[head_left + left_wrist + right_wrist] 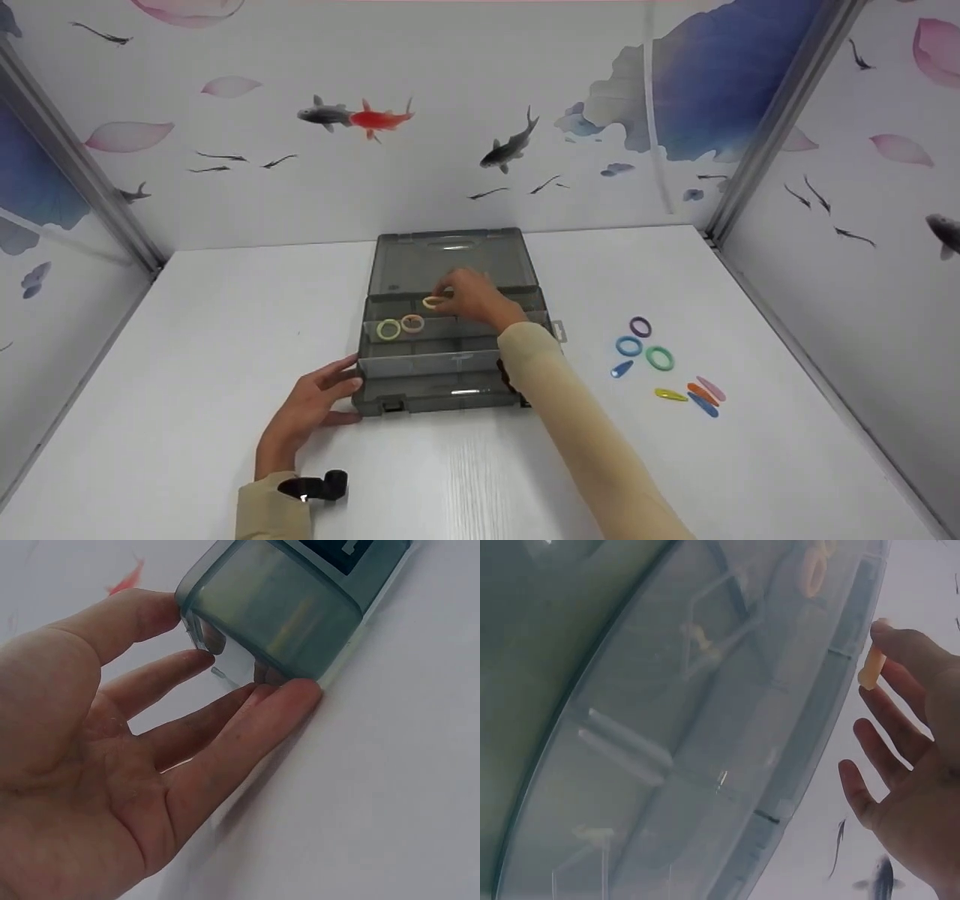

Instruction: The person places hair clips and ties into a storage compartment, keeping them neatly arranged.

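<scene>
A dark translucent compartment box [435,405] sits on the table, its lid [450,262] folded open toward the back wall. My left hand [304,409] touches the box's left side near the front corner with fairly straight, spread fingers; the left wrist view shows this hand [150,735] against the box end. Over the back row, my right hand [476,298] pinches a pale yellow hair tie [430,302] between thumb and finger. A yellow-green hair tie [388,330] and a peach hair tie [412,324] lie at the box's left part, left of that hand.
Right of the box lie purple [640,326], blue [628,346] and green [660,358] hair ties. Near them are several snap hair clips, among them a blue clip [622,369], a yellow clip [670,394] and a pink clip [712,388]. Printed walls enclose the white table [450,480].
</scene>
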Demonstrator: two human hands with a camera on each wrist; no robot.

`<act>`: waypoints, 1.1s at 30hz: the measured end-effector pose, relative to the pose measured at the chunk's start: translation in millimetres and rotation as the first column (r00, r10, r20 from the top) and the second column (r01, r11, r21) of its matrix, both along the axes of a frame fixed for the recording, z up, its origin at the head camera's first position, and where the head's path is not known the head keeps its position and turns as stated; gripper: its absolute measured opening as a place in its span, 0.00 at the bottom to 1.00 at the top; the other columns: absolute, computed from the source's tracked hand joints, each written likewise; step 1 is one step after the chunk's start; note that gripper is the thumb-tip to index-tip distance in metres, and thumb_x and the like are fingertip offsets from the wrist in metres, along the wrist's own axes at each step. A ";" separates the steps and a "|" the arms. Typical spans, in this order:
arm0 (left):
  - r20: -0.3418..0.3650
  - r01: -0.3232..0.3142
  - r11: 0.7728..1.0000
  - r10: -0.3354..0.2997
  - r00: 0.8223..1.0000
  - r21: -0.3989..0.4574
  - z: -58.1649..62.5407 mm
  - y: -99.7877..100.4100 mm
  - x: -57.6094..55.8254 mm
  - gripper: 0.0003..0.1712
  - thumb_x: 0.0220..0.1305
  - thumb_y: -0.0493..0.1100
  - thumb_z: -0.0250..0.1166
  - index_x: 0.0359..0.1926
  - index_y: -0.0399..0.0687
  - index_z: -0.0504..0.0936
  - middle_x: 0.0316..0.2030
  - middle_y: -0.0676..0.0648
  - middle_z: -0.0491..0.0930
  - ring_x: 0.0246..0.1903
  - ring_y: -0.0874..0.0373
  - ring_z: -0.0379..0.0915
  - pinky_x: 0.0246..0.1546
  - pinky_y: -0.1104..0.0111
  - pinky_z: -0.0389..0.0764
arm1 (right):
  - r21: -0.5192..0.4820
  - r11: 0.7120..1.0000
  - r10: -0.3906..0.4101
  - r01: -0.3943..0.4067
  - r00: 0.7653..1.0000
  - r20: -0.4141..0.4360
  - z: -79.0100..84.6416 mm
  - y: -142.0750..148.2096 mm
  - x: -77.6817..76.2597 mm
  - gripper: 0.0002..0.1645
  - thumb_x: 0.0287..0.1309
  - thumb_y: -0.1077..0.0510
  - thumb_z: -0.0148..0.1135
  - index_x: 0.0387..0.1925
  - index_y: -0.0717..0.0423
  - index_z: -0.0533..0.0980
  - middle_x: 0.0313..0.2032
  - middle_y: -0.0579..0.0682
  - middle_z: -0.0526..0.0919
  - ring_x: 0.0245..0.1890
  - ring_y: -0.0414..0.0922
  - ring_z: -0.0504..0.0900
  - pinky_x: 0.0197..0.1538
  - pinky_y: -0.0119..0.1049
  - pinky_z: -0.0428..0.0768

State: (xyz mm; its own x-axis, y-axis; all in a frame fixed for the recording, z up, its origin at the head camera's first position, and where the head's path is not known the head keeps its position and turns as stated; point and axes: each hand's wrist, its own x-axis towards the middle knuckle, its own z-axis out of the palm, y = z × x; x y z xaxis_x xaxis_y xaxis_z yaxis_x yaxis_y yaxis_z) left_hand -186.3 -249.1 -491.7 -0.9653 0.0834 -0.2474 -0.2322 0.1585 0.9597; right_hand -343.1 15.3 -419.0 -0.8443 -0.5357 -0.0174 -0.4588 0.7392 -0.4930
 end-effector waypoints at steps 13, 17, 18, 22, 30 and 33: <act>0.031 -0.081 0.993 0.083 0.996 -0.081 5.5 10.5 -0.8 0.32 0.73 0.44 0.58 0.74 0.43 0.63 0.73 0.32 0.62 0.69 0.33 0.64 0.46 0.55 0.89 | -0.222 0.975 0.031 -0.029 0.999 0.008 -3.0 19.7 14.1 0.26 0.64 0.51 0.67 0.61 0.52 0.78 0.66 0.55 0.76 0.70 0.55 0.69 0.72 0.55 0.69; 0.050 -0.119 0.987 0.125 0.991 -0.111 5.8 12.9 -2.4 0.31 0.73 0.47 0.57 0.73 0.43 0.66 0.71 0.33 0.64 0.68 0.35 0.66 0.43 0.58 0.90 | -0.331 0.943 -0.026 0.035 0.999 0.029 4.7 33.7 26.3 0.25 0.64 0.50 0.67 0.61 0.51 0.78 0.66 0.54 0.75 0.72 0.53 0.67 0.74 0.53 0.69; 0.054 -0.126 0.985 0.133 0.990 -0.117 6.1 13.4 -2.7 0.31 0.73 0.47 0.57 0.72 0.43 0.66 0.71 0.33 0.65 0.68 0.35 0.66 0.43 0.59 0.90 | -0.352 0.935 -0.042 0.051 0.999 0.033 7.2 37.6 29.4 0.25 0.64 0.50 0.67 0.61 0.50 0.78 0.66 0.54 0.75 0.72 0.53 0.67 0.73 0.53 0.70; 0.060 -0.150 0.981 0.159 0.986 -0.124 6.2 15.3 -3.5 0.30 0.73 0.48 0.57 0.71 0.41 0.67 0.70 0.32 0.67 0.66 0.35 0.69 0.40 0.60 0.90 | -0.427 0.899 -0.085 0.096 0.995 0.043 13.1 56.0 38.6 0.25 0.64 0.51 0.67 0.61 0.50 0.78 0.66 0.54 0.75 0.70 0.52 0.69 0.70 0.53 0.73; 0.053 -0.157 0.977 0.166 0.985 -0.143 8.4 15.5 -3.3 0.29 0.74 0.48 0.57 0.71 0.41 0.69 0.68 0.32 0.69 0.63 0.39 0.74 0.36 0.62 0.90 | -0.493 0.863 -0.153 0.115 0.987 -0.038 11.6 103.9 47.8 0.23 0.65 0.54 0.65 0.61 0.53 0.78 0.62 0.55 0.78 0.66 0.53 0.73 0.68 0.55 0.73; 0.053 -0.154 0.975 0.164 0.985 -0.162 10.9 17.1 -4.7 0.29 0.74 0.47 0.56 0.70 0.41 0.69 0.68 0.31 0.69 0.62 0.38 0.75 0.35 0.63 0.90 | -0.491 0.858 -0.195 0.150 0.980 -0.042 8.0 122.5 45.9 0.23 0.66 0.55 0.65 0.60 0.55 0.78 0.61 0.56 0.79 0.66 0.54 0.74 0.68 0.57 0.73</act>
